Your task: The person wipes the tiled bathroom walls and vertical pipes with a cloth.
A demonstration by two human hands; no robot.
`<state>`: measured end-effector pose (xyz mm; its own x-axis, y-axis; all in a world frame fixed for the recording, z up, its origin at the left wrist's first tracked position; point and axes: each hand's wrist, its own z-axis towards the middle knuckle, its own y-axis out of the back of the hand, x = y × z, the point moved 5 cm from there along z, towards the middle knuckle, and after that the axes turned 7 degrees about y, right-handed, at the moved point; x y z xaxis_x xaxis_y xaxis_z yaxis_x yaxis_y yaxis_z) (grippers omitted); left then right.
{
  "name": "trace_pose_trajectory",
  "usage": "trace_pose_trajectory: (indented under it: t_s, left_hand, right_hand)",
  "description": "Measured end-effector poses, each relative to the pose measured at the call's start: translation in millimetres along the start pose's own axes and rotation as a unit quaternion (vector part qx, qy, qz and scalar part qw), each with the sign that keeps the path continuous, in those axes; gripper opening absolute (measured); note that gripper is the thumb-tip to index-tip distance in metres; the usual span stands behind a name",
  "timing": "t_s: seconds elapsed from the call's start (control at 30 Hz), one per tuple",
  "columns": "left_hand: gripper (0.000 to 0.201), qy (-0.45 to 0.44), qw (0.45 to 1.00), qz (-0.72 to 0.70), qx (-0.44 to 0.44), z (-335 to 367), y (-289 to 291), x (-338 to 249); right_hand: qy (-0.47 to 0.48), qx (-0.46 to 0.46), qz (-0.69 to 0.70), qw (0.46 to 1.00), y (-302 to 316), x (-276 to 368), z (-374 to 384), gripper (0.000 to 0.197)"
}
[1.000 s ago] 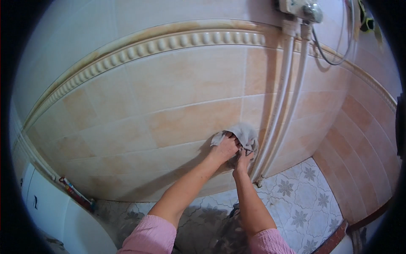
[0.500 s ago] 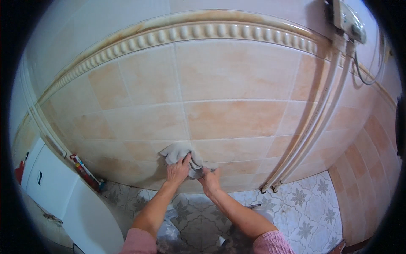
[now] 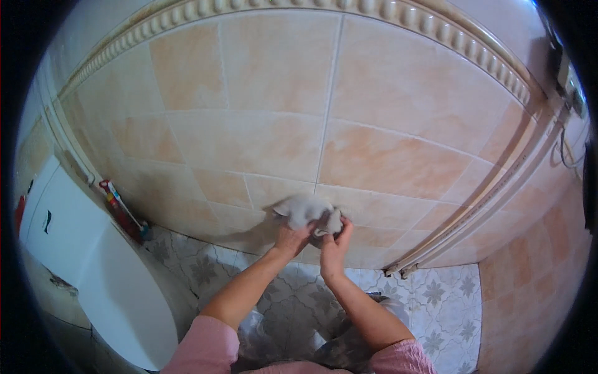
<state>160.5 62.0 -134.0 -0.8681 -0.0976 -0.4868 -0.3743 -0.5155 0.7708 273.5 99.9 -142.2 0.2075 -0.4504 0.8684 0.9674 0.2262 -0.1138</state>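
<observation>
A grey cloth is bunched up in front of the lower part of the tiled wall. My left hand grips it from below, fingers partly hidden under the folds. Beside it, my right hand holds the cloth's right end, with thumb and fingers curled round a folded part. The two hands are close together. Whether the cloth touches the tiles I cannot tell.
On the left stands a white toilet, with a red bottle in the corner behind it. Two pale pipes run down the wall at the right to the patterned floor. A ridged border crosses the wall above.
The view has tilted down and turned left. My hands have drawn closer together, and the cloth is gathered more tightly between them. My right fingers have turned up around its end.
</observation>
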Motion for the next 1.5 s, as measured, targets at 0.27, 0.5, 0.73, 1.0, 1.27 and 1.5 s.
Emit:
trace_pose_trajectory:
  t_s: [0.27, 0.5, 0.73, 1.0, 1.27, 1.5]
  left_hand:
    - [0.042, -0.100, 0.993, 0.012, -0.062, -21, -22, 39]
    - [0.069, 0.301, 0.944, -0.004, -0.138, -32, 15, 81]
    - [0.081, 0.256, 0.938, -0.165, -0.162, -48, -41, 81]
    - [0.075, 0.072, 0.953, -0.144, -0.256, 5, 83, 24]
    - [0.076, 0.263, 0.858, -0.137, -0.421, 15, 141, 101]
    - [0.070, 0.394, 0.664, -0.381, -0.509, -10, 75, 212]
  right_hand:
    - [-0.354, -0.010, 0.191, 0.915, -3, -45, -12, 0.043]
    - [-0.292, 0.069, 0.193, 0.934, -58, 0, -14, 0.032]
    - [-0.369, 0.165, 0.124, 0.906, -64, -43, -39, 0.016]
    - [0.007, 0.080, 0.041, 0.996, -65, 54, 8, 0.054]
    - [0.415, 0.224, -0.441, 0.763, -169, 123, 31, 0.056]
    - [0.447, 0.482, -0.408, 0.634, -267, 83, 6, 0.043]
